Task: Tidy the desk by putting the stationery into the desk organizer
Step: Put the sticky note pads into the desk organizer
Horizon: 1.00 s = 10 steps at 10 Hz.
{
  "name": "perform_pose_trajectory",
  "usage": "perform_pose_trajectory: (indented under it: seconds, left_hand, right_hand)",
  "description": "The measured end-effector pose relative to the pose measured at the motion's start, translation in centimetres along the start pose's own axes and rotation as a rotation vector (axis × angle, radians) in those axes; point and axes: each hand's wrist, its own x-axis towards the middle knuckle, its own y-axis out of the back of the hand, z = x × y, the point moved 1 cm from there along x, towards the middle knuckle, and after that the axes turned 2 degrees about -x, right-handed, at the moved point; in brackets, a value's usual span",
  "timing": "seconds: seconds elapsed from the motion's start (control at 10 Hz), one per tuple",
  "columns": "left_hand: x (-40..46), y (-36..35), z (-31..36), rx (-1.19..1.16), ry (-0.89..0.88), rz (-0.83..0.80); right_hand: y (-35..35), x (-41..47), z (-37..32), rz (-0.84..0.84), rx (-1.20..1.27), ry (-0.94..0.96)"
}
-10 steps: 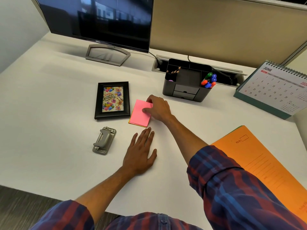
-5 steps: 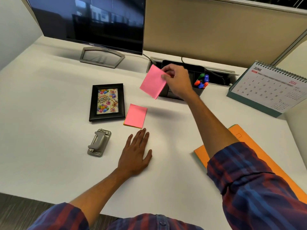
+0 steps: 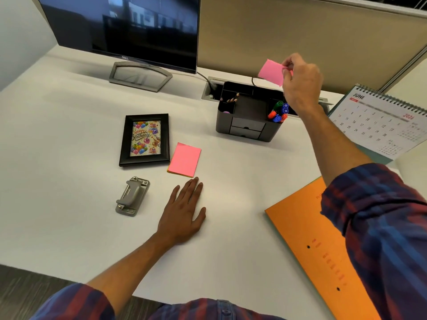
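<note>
Tabletop [image 3: 69, 158]: carrying the remaining sticky pad [image 3: 184, 159], still untidied.
Organizer [image 3: 248, 116]: waiting beneath the lifted note.
Left hand [image 3: 182, 210]: lying flat, fingers straight, holding nothing.
Right hand [image 3: 300, 82]: pinching pink note [image 3: 270, 72]; advisably lowering it edge-first into a free compartment.

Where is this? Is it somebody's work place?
Probably an office cubicle desk. There's a computer monitor, a desk calendar showing June, and a desk organizer holding pencils and markers, with a partition wall behind.
</note>
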Motion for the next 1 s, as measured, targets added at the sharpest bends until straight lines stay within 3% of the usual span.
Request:
perform_pose_trajectory:
  seconds: [0.2,0.6,0.8,1.0]
  left_hand:
    - [0.0,0.1,0.1,-0.005,0.004,0.001]
    - [0.0,0.2,0.1,-0.001,-0.004,-0.005]
    - [0.0,0.1,0.0,0.007,-0.006,-0.004]
    - [0.0,0.1,0.0,0.006,-0.004,0.002]
  right_hand:
    - [-1.3,0.1,1.3,-0.103,-0.111,0.016]
    - [-4.1,-0.4,1.8,-0.255,-0.070,-0.063]
    - [-3.5,-2.5,-1.3,-0.037,0.024,0.016]
    - [-4.5,-7.2,-6.7,-0.012,0.212,0.207]
